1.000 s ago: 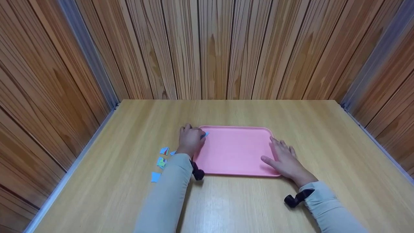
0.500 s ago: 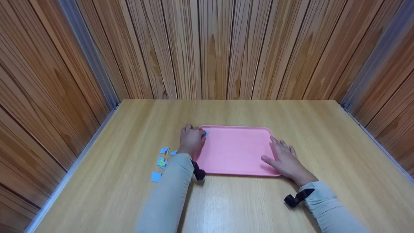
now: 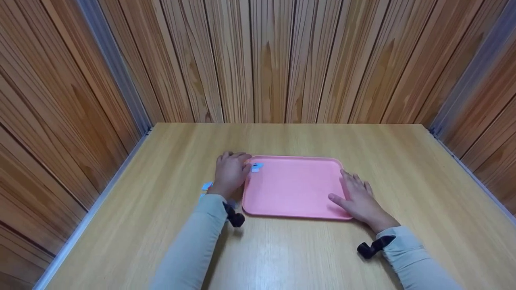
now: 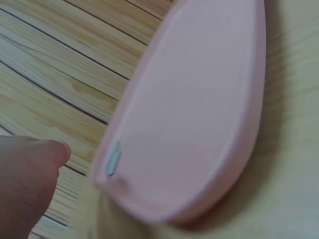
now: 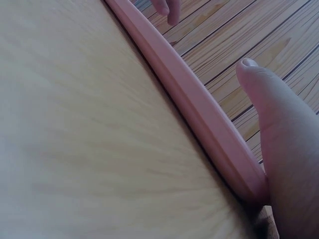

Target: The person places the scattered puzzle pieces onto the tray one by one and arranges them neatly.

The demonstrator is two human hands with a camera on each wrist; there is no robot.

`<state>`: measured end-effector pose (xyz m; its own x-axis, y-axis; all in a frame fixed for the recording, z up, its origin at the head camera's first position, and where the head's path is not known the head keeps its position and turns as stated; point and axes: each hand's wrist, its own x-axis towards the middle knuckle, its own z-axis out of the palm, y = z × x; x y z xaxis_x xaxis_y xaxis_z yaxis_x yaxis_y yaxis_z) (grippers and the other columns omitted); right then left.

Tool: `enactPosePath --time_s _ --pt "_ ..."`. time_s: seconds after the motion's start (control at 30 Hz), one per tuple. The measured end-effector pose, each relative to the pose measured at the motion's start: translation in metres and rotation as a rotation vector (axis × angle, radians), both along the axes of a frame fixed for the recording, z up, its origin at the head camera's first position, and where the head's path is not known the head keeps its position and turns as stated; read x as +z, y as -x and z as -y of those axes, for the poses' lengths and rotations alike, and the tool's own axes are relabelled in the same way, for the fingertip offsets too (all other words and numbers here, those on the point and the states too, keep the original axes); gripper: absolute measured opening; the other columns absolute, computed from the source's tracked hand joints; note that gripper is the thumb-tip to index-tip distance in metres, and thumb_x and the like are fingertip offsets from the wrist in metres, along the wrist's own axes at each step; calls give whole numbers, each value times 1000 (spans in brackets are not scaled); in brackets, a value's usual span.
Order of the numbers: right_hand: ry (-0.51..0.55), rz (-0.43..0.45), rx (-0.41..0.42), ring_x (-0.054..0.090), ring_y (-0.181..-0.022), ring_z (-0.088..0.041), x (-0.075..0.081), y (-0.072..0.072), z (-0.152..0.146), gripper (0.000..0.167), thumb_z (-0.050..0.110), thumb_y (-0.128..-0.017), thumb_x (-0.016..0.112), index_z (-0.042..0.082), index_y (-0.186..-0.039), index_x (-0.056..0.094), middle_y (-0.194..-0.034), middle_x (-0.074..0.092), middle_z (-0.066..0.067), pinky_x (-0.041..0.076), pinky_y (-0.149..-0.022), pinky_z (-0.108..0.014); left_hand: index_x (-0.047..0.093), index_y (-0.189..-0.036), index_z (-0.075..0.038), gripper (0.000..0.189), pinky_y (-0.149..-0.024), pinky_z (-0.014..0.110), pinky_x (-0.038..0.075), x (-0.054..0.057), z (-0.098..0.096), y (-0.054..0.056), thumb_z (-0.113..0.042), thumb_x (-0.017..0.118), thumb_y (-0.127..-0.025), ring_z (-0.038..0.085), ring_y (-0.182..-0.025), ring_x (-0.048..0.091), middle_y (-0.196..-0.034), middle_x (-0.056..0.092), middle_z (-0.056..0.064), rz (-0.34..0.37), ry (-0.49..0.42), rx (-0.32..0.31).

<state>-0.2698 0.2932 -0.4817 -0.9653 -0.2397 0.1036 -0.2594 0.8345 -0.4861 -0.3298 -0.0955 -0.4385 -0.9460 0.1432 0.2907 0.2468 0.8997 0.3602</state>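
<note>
The left hand (image 3: pixel 230 173) is at the far left corner of the pink tray (image 3: pixel 296 189), fingers bent, thumb a little apart from them; whether anything is held there cannot be told. The right hand (image 3: pixel 358 199) rests at the tray's right edge, fingers extended, thumb spread out over the floor of the tray; it holds nothing visible and appears to steady it.

The tray lies flat on the table (image 3: pixel 290 249). Just inside its far left corner is a small patch of blue card (image 3: pixel 259 165), flat, with a dark mark; whether it is one piece or several cannot be determined.

The step in hand is judged to be setting card in that corner. The next move seems to call for aligning the edges there or fetching another of the loose pieces (image 3: pixel 207 186), which lie left of the tray, partly hidden by the left forearm; the visible parts are mainly blue.
</note>
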Motion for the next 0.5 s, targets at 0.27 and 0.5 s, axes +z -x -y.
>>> enactPosePath --time_s 0.27,0.5 --pt "-1 -7 7 2 -151 -49 2 -4 -3 101 61 -95 56 2 -161 7 -164 13 -28 -6 -116 -66 66 -133 -20 35 -110 53 31 6 39 -18 -30 61 -100 33 -127 49 -139 62 4 -14 -65 31" --pt "-21 -6 24 1 -151 -49 0 -9 -1 102 61 -94 57 0 -161 8 -164 12 -29 -5 -116 -65 65 -134 -16 38 -108 54 32 1 68 -32 -29 65 -99 34 -123 49 -138 63 7 -15 -132 43"
